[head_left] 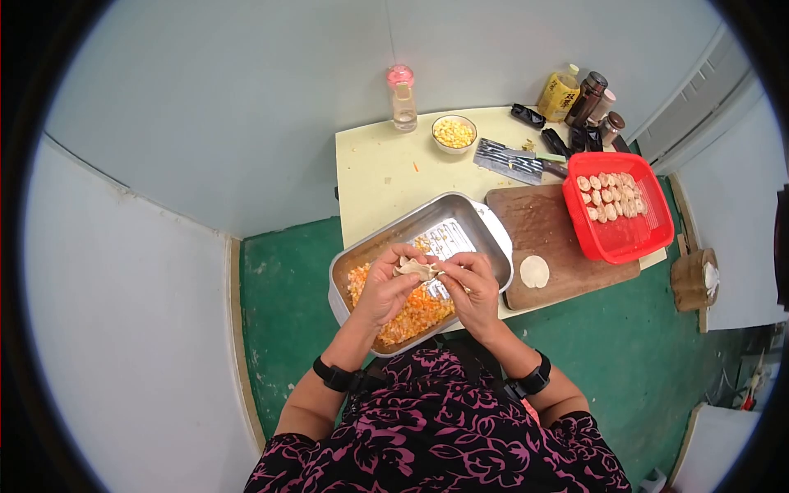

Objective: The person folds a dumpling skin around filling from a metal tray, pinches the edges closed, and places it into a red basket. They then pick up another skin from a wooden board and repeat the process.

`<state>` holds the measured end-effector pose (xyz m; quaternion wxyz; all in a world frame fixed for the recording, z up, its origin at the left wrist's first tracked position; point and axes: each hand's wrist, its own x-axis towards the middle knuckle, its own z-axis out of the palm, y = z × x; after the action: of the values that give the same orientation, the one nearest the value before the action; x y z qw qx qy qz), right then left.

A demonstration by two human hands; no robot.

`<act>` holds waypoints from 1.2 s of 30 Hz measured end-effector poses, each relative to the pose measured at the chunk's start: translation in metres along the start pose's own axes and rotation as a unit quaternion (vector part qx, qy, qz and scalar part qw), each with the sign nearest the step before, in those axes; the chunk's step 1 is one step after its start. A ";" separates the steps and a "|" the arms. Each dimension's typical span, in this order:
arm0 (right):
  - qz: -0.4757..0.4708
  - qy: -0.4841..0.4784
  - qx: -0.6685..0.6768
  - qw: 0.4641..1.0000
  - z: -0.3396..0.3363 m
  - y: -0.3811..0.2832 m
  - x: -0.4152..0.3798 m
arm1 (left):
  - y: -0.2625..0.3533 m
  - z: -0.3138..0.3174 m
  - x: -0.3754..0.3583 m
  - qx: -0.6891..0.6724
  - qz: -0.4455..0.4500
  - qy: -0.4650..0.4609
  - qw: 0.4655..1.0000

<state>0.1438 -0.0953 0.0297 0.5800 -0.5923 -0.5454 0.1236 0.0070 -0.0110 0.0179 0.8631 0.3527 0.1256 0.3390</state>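
- The left hand (383,286) has its fingers clamped on the left part of a pale, folded piece of dough (417,269), held up over the pan; whether filling lies inside it cannot be told.
- The right hand (474,289) has its thumb and fingers pinched together on the right end of the same dough.
- Below both hands, a deep rectangular silver metal pan (474,215) sits at the near edge of the pale yellow worktop (368,177). Chopped orange and pale filling (415,323) covers its near and left parts; the far right of its floor shows shiny metal with a few scraps.
- Right of the pan, a brown rectangular wooden board (526,226) carries one flat, round, pale wrapper (534,272) near its near edge.
- A red plastic basket (616,244) overlaps the board's right end and holds rows of pale shaped dumplings (610,195) in its far part, its near part showing bare red floor.
- Beyond the pan, a round white bowl (454,147) with a dark rim holds yellow kernels (453,132).
- Far left of the bowl, a clear bottle (403,107) with a pink lid contains some clear liquid.
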 end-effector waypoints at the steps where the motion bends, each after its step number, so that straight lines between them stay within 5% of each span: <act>1: -0.004 -0.007 -0.001 1.000 -0.001 0.001 0.000 | -0.001 -0.001 0.000 0.000 0.001 -0.004 1.000; 24: -0.060 -0.326 0.070 0.941 -0.033 0.008 0.042 | 0.006 -0.001 0.002 0.092 -0.065 -0.020 0.993; 36: -0.043 -0.318 0.110 0.941 -0.030 0.010 0.049 | 0.002 -0.005 0.003 0.087 -0.070 -0.024 0.993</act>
<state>0.1907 -0.0701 0.0540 0.4424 -0.4306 -0.7095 0.3397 0.0059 -0.0055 0.0161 0.8534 0.4250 0.1578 0.2572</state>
